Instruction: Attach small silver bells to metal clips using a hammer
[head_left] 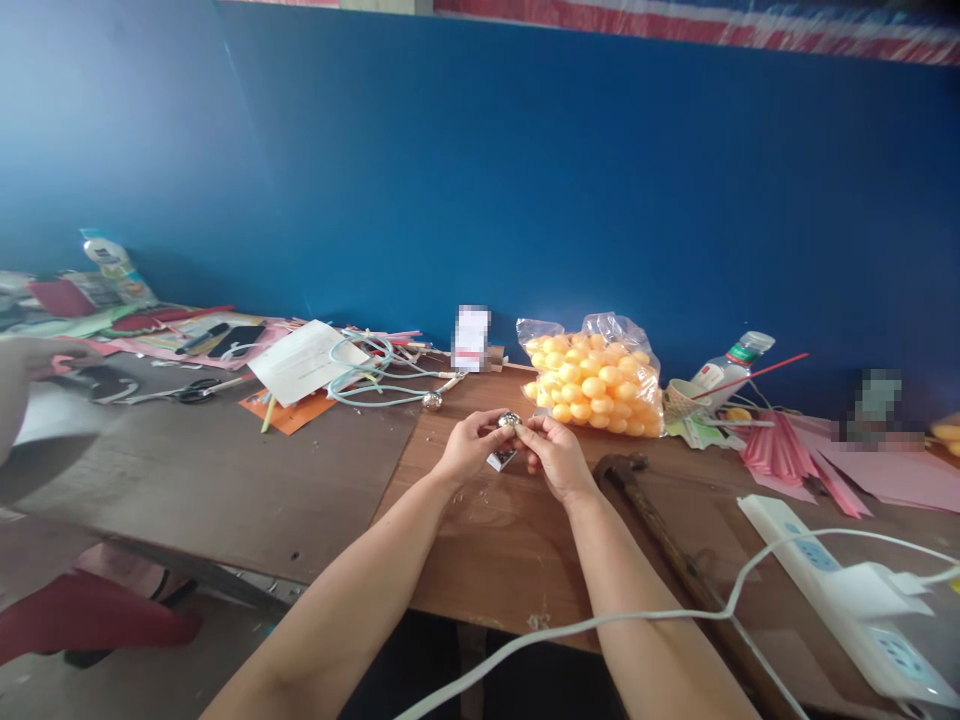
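At the middle of the table my left hand (478,443) and my right hand (553,450) meet, fingertips closed on a small shiny silver ball with a patterned surface (509,420). Both thumbs press against its near side. Just under it, partly covered by my fingers, a small white box with dark contents (501,460) sits on the wooden tabletop (487,540). A similar silver ball (431,400) lies further left, beside a coiled pale-blue cable (352,385).
A clear bag of yellow-orange balls (592,380) stands behind my right hand. To the right lie a hammer (652,520) and a power strip (825,580), its white cable (570,628) crossing over my right forearm. Scissors (199,390) and papers are left, near another person's arm (22,370).
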